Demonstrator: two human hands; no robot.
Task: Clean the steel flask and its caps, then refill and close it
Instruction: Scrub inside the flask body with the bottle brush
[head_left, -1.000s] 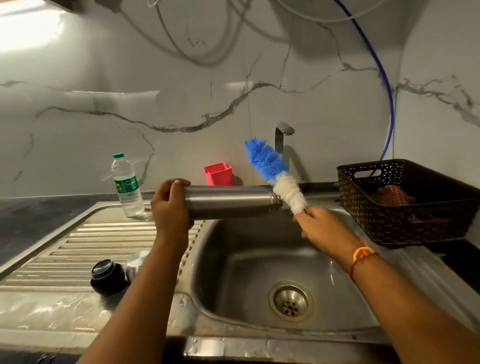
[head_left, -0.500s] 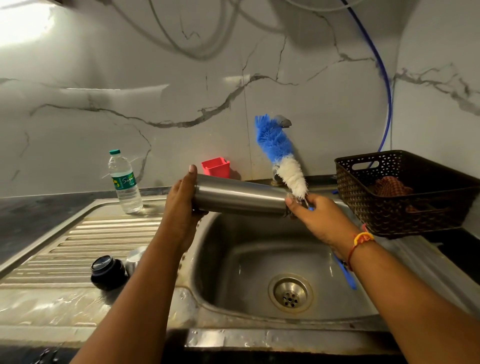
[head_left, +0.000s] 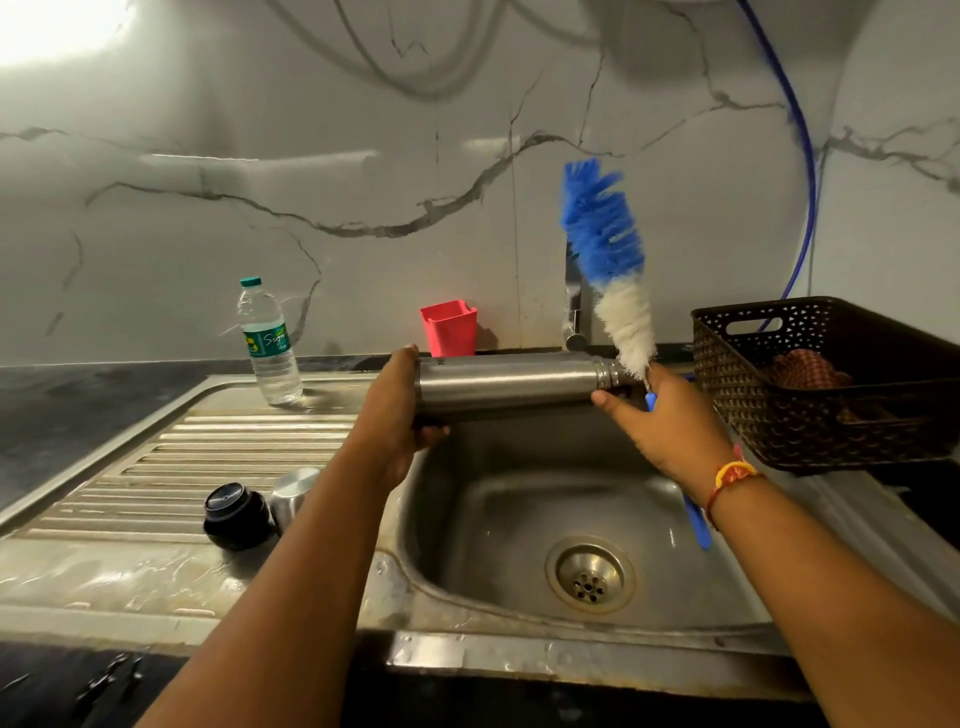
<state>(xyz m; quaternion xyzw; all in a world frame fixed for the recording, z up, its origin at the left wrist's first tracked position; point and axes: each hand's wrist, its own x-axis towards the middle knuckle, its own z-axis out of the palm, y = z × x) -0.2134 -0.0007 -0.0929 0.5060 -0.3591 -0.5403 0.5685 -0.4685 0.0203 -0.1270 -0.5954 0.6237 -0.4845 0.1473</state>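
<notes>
Holding the steel flask (head_left: 509, 387) level above the sink basin (head_left: 441, 525), the left hand (head_left: 402, 410) cups its base end, fingers curled round the bottom edge. The flask's open neck points toward the basin's right side, where the right hand (head_left: 670, 421) grips the bottle brush (head_left: 602, 244) by its blue handle. The thumb stretches out to the flask's shoulder, while the other fingers are hidden behind the back of the hand, so their lie on the handle cannot be told. The brush head stands up and tilted outside the flask (blue bristles on top, white ones below), and the white part sits right at the flask's mouth. The handle's tail shows under the wrist, over the basin. A red and yellow thread bracelet (head_left: 732, 475) circles that wrist.

Left of the basin, on the ribbed draining board (head_left: 208, 452), a black cap (head_left: 236, 514) and a steel cap (head_left: 291, 493) sit just beside each other. A plastic water bottle (head_left: 267, 343) stands upright at the board's far edge. Behind the basin are a red cup (head_left: 449, 327) and the tap (head_left: 574, 312). Right of the basin a dark woven basket (head_left: 831, 415) holds a checked cloth (head_left: 805, 369). Dark tabletop (head_left: 78, 410) lies beyond the draining board.
</notes>
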